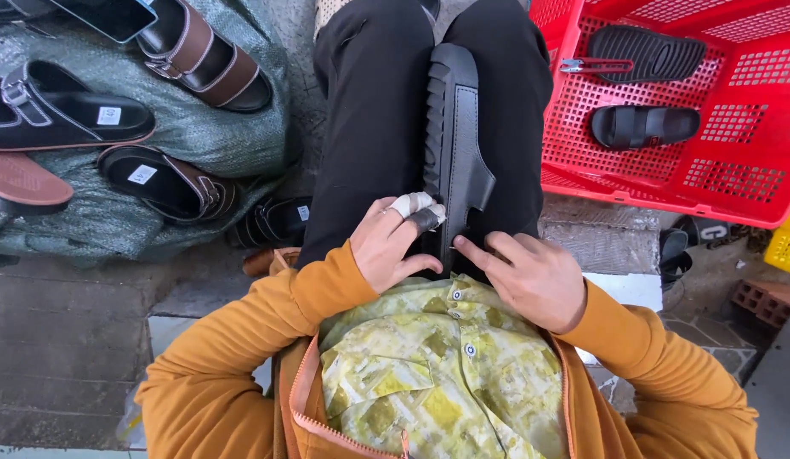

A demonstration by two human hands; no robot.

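Note:
A black sandal [454, 144] stands on its side edge between my thighs, its ridged sole facing left and its strap facing right. My left hand [395, 242] grips the near end of the sandal; two fingers carry white tape. My right hand [531, 276] rests on my right thigh, its fingertips touching the sandal's near edge beside the strap. I wear black trousers and an orange jacket over a yellow-green shirt.
A red plastic crate [667, 174] at the right holds two black sandals [643, 126] and a small metal tool [595, 65]. Several brown and black sandals [170, 183] lie on a green woven sack [216, 127] at the left. A yellow crate corner [786, 246] shows far right.

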